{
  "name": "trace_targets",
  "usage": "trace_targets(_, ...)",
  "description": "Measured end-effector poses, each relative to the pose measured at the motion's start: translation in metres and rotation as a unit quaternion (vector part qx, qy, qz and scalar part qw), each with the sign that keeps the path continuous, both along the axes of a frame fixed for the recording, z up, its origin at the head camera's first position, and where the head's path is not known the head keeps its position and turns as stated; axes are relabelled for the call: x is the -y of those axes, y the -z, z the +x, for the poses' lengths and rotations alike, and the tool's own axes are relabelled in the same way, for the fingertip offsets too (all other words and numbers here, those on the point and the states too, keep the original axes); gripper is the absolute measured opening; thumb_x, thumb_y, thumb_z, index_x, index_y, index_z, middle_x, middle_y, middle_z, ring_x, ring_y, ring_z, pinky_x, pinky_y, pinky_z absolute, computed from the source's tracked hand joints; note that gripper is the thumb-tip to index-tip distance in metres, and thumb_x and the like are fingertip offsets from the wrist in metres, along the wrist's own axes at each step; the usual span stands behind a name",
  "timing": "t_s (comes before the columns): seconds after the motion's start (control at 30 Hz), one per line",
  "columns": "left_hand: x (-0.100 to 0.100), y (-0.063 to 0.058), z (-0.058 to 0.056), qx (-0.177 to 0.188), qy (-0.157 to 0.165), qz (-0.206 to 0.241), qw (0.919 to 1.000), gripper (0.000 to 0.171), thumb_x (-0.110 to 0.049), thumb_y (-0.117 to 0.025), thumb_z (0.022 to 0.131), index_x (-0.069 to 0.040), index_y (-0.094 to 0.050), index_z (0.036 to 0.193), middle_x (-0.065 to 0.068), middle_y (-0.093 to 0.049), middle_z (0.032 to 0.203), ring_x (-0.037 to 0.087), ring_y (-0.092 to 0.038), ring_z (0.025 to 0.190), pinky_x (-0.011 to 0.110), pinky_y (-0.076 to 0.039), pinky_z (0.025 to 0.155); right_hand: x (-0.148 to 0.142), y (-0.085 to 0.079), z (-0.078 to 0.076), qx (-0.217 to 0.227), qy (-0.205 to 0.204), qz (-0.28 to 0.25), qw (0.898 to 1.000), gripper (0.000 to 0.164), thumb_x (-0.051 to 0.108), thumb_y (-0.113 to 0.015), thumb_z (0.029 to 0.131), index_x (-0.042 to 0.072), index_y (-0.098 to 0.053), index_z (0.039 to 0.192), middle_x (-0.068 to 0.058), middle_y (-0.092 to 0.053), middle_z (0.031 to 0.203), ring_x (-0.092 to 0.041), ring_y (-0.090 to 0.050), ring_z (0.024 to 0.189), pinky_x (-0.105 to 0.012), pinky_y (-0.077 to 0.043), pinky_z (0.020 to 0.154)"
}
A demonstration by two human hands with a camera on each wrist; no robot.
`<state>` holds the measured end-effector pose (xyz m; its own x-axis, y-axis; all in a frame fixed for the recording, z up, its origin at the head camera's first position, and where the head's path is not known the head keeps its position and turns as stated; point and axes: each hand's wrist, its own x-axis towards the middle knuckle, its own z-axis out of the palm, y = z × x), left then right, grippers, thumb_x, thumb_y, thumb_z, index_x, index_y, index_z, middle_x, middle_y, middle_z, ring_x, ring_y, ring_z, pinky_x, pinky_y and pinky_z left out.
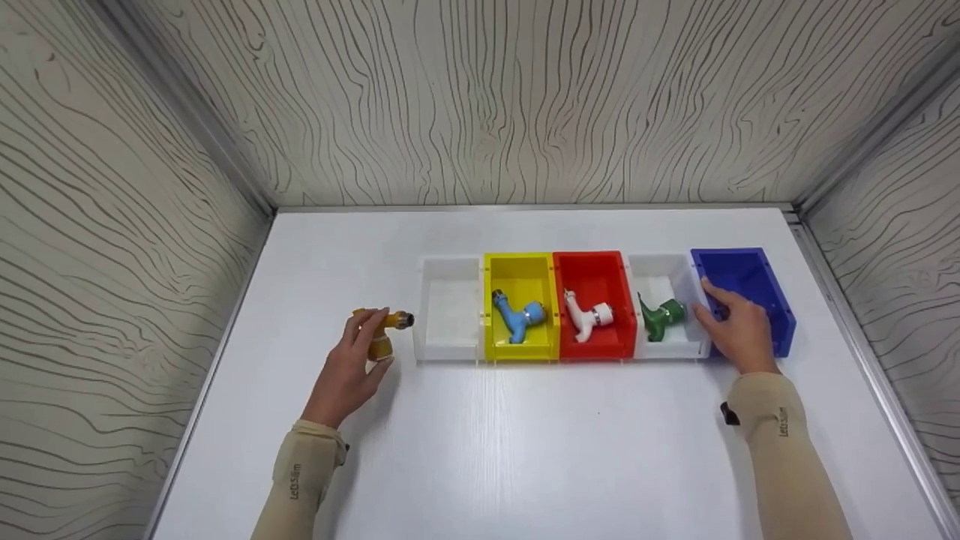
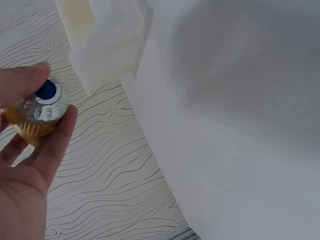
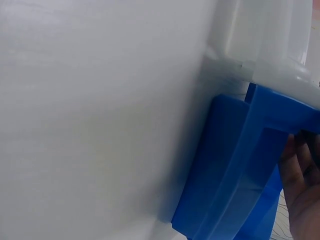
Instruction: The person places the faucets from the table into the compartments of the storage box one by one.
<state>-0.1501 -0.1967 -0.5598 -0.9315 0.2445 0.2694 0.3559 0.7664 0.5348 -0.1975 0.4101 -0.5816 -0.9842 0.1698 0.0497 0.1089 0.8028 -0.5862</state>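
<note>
In the head view my left hand [image 1: 347, 371] pinches a yellow plastic tap [image 1: 382, 346] above the table, left of the row of bins. The left wrist view shows the tap's silver cap with a blue centre [image 2: 46, 100] between thumb and fingers. At the row's right end my right hand [image 1: 739, 330] grips the left wall of a blue bin [image 1: 739, 259], fingers reaching inside it. The bin sits tilted against the neighbouring clear white bin [image 1: 664, 262], which holds a green tap [image 1: 660, 319]. Part of the right thumb's contact is hidden in the right wrist view.
A yellow bin [image 1: 517, 260] holds a blue tap [image 1: 517, 319]; a red bin [image 1: 589, 262] holds a white tap [image 1: 591, 319]. At the row's left end stands another clear bin [image 1: 450, 349]. Wood-patterned walls [image 1: 487, 105] enclose the white table [image 1: 525, 450].
</note>
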Motion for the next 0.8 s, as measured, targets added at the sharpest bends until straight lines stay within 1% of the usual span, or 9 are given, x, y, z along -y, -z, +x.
trace_targets(0.13,-0.0028,0.0017,0.0007,0.017,0.006,0.055,0.9983,0.095,-0.01,-0.083,0.088,-0.036,-0.028,0.161,0.005,-0.045,0.15,0.025,-0.068,0.117,0.042,-0.06,0.097,-0.0003,0.0016,0.0018,0.0,0.0,-0.002,1.0,0.057,0.033,-0.067,0.101,0.008,-0.052,0.15,-0.033,-0.048,0.15,-0.056,-0.043,0.14,-0.069,-0.036,0.113)
trace_targets(0.23,-0.0023,0.0025,0.0017,0.025,0.001,0.085,0.996,0.088,-0.02,-0.08,0.092,-0.038,-0.028,0.161,0.005,-0.049,0.146,0.019,-0.069,0.106,0.041,-0.062,0.09,0.0,0.001,0.0021,0.0,0.0,-0.005,1.0,0.057,0.033,-0.068,0.101,0.008,-0.052,0.15,-0.033,-0.048,0.15,-0.056,-0.043,0.14,-0.069,-0.036,0.113)
trace_targets(0.33,-0.0023,0.0015,0.0043,0.021,-0.024,0.081,0.9962,0.076,-0.028,-0.079,0.094,-0.033,-0.035,0.155,0.004,-0.055,0.136,0.015,-0.066,0.088,0.034,-0.059,0.073,0.0009,0.0008,0.0022,-0.002,-0.002,-0.009,1.0,0.057,0.033,-0.068,0.101,0.008,-0.052,0.15,-0.032,-0.048,0.151,-0.055,-0.043,0.14,-0.069,-0.036,0.114)
trace_targets(0.4,-0.003,0.0003,0.005,0.005,-0.041,0.061,0.9973,0.066,-0.031,-0.079,0.093,-0.028,-0.043,0.149,0.005,-0.058,0.132,0.014,-0.06,0.078,0.03,-0.052,0.064,0.0014,0.0008,0.0019,-0.009,-0.004,-0.009,1.0,0.057,0.033,-0.068,0.101,0.008,-0.053,0.15,-0.033,-0.049,0.15,-0.056,-0.043,0.14,-0.069,-0.036,0.113)
trace_targets(0.43,-0.0035,-0.0003,0.005,-0.005,-0.048,0.046,0.9977,0.061,-0.033,-0.079,0.093,-0.027,-0.047,0.145,0.005,-0.06,0.131,0.014,-0.059,0.076,0.028,-0.048,0.062,0.0015,0.0011,0.0019,-0.014,-0.005,-0.009,1.0,0.056,0.032,-0.068,0.101,0.007,-0.053,0.149,-0.032,-0.05,0.149,-0.055,-0.044,0.139,-0.069,-0.037,0.113)
trace_targets(0.5,-0.0047,-0.0011,0.0046,-0.028,-0.059,0.017,0.9977,0.053,-0.036,-0.08,0.091,-0.025,-0.056,0.137,0.007,-0.062,0.13,0.015,-0.057,0.074,0.027,-0.044,0.062,0.0017,0.0018,0.0019,-0.025,-0.008,-0.005,1.0,0.055,0.031,-0.069,0.1,0.007,-0.054,0.148,-0.032,-0.051,0.148,-0.055,-0.045,0.138,-0.069,-0.038,0.112)
trace_targets(0.63,-0.007,-0.0014,0.0025,-0.066,-0.066,-0.016,0.9955,0.042,-0.041,-0.083,0.087,-0.029,-0.071,0.125,0.009,-0.065,0.13,0.019,-0.059,0.078,0.032,-0.047,0.067,0.0014,0.0033,0.0026,-0.038,-0.01,-0.002,0.999,0.054,0.029,-0.069,0.1,0.006,-0.055,0.147,-0.032,-0.053,0.146,-0.055,-0.047,0.137,-0.068,-0.039,0.111)
trace_targets(0.73,-0.008,-0.0003,0.0007,-0.088,-0.065,-0.024,0.9937,0.039,-0.043,-0.086,0.084,-0.029,-0.075,0.119,0.008,-0.067,0.127,0.024,-0.062,0.089,0.038,-0.05,0.076,0.0012,0.0032,0.0032,-0.036,-0.008,-0.004,0.999,0.055,0.03,-0.069,0.1,0.006,-0.055,0.148,-0.032,-0.053,0.146,-0.055,-0.047,0.137,-0.069,-0.039,0.111)
trace_targets(0.8,-0.0082,0.001,-0.0006,-0.097,-0.067,-0.021,0.9928,0.037,-0.043,-0.087,0.082,-0.027,-0.077,0.114,0.007,-0.067,0.125,0.028,-0.061,0.1,0.044,-0.049,0.085,0.0012,0.0024,0.0032,-0.029,-0.006,-0.005,1.0,0.055,0.031,-0.068,0.101,0.007,-0.054,0.148,-0.032,-0.052,0.147,-0.055,-0.046,0.138,-0.069,-0.038,0.112)
